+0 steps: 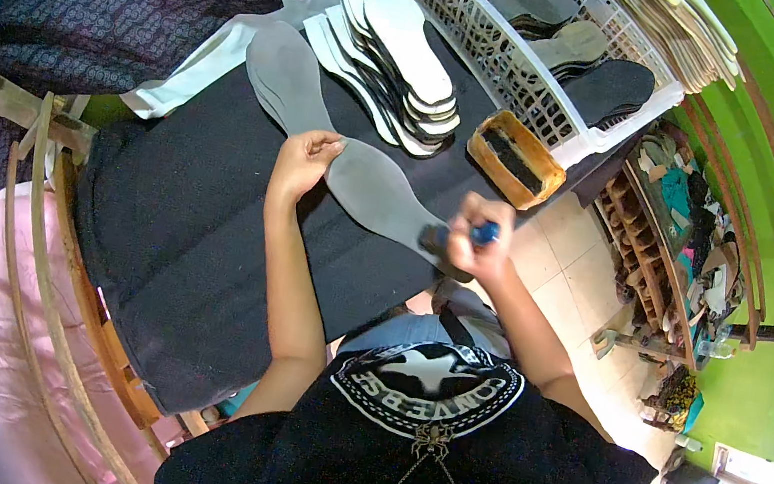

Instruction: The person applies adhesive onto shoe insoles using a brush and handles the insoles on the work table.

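A grey shoe insole lies slantwise on the black cloth of the table. At its upper-left end my left hand pinches the edge between thumb and fingers. My right hand, closed in a fist, grips a blue-handled brush over the insole's lower-right end. The brush's dark working end is blurred and partly hidden by the fingers. More grey insoles, overlapping each other, lie just beyond my left hand. A stack of white insoles with dark undersides rests farther back.
A yellowish open tub with dark contents stands right of the white stack. Behind it is a white plastic basket of grey and black insoles. More pale insoles are piled at the far right. A wooden rack stands beyond the tiled floor.
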Demonstrator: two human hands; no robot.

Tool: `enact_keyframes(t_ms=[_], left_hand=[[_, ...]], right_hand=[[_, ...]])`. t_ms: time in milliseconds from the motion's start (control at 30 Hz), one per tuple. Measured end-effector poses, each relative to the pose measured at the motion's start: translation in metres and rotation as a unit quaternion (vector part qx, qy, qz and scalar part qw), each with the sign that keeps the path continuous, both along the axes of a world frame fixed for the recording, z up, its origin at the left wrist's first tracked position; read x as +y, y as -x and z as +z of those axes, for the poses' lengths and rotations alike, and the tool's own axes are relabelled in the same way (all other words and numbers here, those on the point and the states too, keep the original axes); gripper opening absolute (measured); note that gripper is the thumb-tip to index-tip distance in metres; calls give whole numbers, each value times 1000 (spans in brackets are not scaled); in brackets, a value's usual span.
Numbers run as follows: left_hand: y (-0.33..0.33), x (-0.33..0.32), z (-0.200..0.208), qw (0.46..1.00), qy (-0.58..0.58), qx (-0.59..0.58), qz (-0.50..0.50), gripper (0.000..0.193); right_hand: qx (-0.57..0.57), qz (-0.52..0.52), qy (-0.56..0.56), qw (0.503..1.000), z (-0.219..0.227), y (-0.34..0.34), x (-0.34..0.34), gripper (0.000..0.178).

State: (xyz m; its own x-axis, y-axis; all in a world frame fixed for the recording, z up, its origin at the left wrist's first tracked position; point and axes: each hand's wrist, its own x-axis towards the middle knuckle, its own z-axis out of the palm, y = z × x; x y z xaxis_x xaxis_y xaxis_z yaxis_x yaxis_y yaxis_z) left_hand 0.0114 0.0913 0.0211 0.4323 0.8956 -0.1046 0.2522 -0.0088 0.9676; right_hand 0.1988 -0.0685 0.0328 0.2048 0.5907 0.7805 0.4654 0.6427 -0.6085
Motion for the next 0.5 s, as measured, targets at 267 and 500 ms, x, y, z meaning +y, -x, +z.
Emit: enact_keyframes(t_ms=[267, 500], left_hand=[[2, 1, 1, 1000, 8, -16, -9, 17], [-1, 1, -3, 1000, -12, -6, -10, 18]], right_hand=[[65, -72, 37, 995, 20, -34, -72, 23], [34, -23, -2, 999, 1, -19, -13, 25]])
